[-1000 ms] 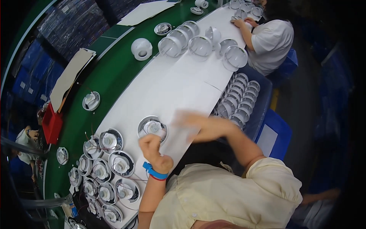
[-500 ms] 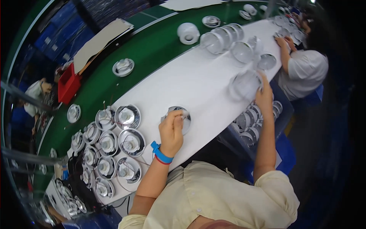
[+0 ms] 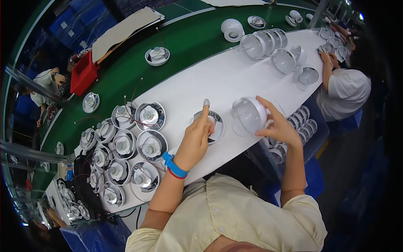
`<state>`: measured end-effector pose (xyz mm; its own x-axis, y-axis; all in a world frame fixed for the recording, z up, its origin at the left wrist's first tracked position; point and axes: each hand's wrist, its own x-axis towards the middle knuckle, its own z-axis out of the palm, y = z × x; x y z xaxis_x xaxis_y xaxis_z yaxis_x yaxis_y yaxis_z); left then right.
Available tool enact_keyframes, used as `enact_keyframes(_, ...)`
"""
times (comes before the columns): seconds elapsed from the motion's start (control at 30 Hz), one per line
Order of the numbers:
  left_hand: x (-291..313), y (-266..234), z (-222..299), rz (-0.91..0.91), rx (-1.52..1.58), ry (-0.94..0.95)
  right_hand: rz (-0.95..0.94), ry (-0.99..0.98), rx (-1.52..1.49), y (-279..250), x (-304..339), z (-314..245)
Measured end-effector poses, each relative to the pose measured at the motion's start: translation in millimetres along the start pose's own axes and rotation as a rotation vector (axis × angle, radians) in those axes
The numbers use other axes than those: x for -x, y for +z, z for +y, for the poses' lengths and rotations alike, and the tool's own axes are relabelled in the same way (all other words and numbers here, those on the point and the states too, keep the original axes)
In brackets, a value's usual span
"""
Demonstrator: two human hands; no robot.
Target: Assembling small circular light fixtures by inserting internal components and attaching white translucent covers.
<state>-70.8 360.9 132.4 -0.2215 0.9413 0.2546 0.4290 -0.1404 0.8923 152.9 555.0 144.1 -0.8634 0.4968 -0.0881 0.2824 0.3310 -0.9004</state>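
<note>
My right hand grips a clear dome lamp cover with a white collar, thumb and fingers around the collar, a little above the white table. To its left, my left hand is over a round white lamp base with a dark inside. Its index finger, with a pale cover on the tip, stretches out, while the other fingers bend and partly hide the base. A blue band is on my left wrist. The dome and the base are apart.
Several lamp bases with wires crowd the table's left. Clear domes stand at the far right. A bin of white-rimmed parts sits below the right edge. Beyond the table runs a green belt; a co-worker sits at right.
My right hand has brought the dome left and nearer the lamp base. My left index finger has straightened from a bent grip over the base. The whole view has shifted somewhat.
</note>
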Motion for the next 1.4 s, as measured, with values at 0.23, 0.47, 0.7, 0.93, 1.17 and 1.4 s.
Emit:
enact_keyframes(0.23, -20.5, 12.9, -3.4, 0.123, -0.189, 0.185, 0.23, -0.168, -0.41, 35.3, -89.1, 50.6)
enact_keyframes(0.47, -24.5, 15.4, 2.2, 0.096, -0.303, -0.051, 0.309, -0.165, -0.662, 52.0, -89.4, 51.4)
enact_keyframes(0.7, -24.0, 19.9, -8.7, 0.133, -0.285, 0.304, 0.285, -0.137, -0.698, 60.4, -67.7, 51.2)
enact_keyframes(0.93, -20.2, 28.6, -22.0, 0.308, -0.083, 0.235, 0.281, -0.141, -0.725, 62.7, -65.2, 48.6)
enact_keyframes(1.17, -20.3, 20.1, -12.5, 0.369, -0.115, 0.014, 0.117, -0.098, -0.742, 58.4, -42.2, 30.0)
enact_keyframes(1.4, -25.8, 26.5, -12.5, 0.343, -0.023, 0.057, -0.062, -0.059, -0.92, 71.3, -20.9, 17.5)
